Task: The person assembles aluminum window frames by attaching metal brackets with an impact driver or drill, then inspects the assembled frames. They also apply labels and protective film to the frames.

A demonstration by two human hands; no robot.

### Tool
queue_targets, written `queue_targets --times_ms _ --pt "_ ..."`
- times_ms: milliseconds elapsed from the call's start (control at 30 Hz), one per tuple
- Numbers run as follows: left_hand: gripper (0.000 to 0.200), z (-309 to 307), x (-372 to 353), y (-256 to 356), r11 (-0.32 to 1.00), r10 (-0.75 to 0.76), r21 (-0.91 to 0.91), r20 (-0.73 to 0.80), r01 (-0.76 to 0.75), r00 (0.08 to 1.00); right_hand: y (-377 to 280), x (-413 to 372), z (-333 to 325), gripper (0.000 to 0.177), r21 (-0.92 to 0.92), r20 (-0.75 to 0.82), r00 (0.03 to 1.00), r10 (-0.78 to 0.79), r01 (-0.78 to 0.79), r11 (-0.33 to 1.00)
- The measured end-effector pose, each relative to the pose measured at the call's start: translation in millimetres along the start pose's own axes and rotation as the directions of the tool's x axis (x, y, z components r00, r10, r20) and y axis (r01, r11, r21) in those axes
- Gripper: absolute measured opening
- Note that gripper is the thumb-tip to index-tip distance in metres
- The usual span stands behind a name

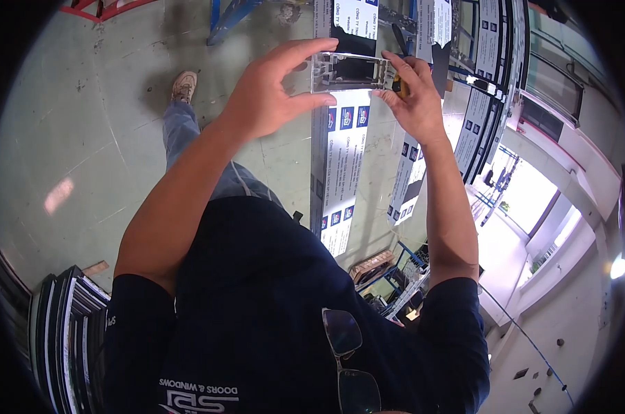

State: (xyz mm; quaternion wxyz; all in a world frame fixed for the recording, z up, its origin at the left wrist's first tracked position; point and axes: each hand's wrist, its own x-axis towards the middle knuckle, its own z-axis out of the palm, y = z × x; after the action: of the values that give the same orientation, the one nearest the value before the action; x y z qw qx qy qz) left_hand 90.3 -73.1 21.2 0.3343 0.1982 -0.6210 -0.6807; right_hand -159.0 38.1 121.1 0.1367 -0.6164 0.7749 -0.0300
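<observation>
Between my hands is a short rectangular piece of hollow metal profile (350, 90), with its open inner chambers facing me. My left hand (268, 90) grips its left end, the index finger along the far edge and the thumb at the near edge. At the right end, my right hand (416, 96) pinches it between the thumb and fingers. Below it lies a long profile in white film with blue logos (343, 159). Just beside my right fingers shows a yellow and black object (397, 84), partly hidden.
More film-wrapped profiles (481, 117) lie to the right. Blue metal stand legs (223, 24) and a red frame (109, 10) are at the top left. Dark frames (67, 331) stand stacked at the lower left. My shoe (185, 87) is on the tiled floor.
</observation>
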Motion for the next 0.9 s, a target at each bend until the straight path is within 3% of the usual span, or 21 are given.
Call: queue_targets --times_ms 167,267,367,433,800,900 --pt "0.072 1.7 -1.5 2.0 0.999 -0.044 0.000 0.000 0.044 0.999 0.5 -1.8 2.3 0.066 -0.054 -0.016 1.000 -0.011 0.010 0.999" --pt "0.071 4.3 -1.6 2.3 0.990 -0.062 -0.126 -0.042 0.056 0.997 0.2 -3.1 3.8 0.066 -0.052 -0.016 1.000 0.020 -0.020 0.998" --pt "0.071 3.3 -2.7 -1.7 0.991 -0.063 -0.117 -0.027 0.060 0.998 2.1 -2.1 3.9 0.066 -0.017 0.008 1.000 0.027 -0.026 1.000" --pt "0.070 1.1 -2.0 -3.3 0.997 -0.069 -0.015 0.017 0.069 0.997 4.5 -0.8 4.0 0.066 -0.012 0.015 1.000 0.020 -0.020 1.000" --pt "0.068 3.5 -4.5 -6.1 0.998 -0.053 -0.025 -0.023 0.052 0.998 -0.2 -0.3 1.6 0.065 -0.044 0.016 1.000 0.017 -0.016 0.999" --pt "0.068 3.5 -3.7 -5.8 0.999 -0.042 -0.020 -0.024 0.042 0.999 -2.1 0.0 -0.1 0.069 -0.041 0.076 0.996 0.054 -0.051 0.998"
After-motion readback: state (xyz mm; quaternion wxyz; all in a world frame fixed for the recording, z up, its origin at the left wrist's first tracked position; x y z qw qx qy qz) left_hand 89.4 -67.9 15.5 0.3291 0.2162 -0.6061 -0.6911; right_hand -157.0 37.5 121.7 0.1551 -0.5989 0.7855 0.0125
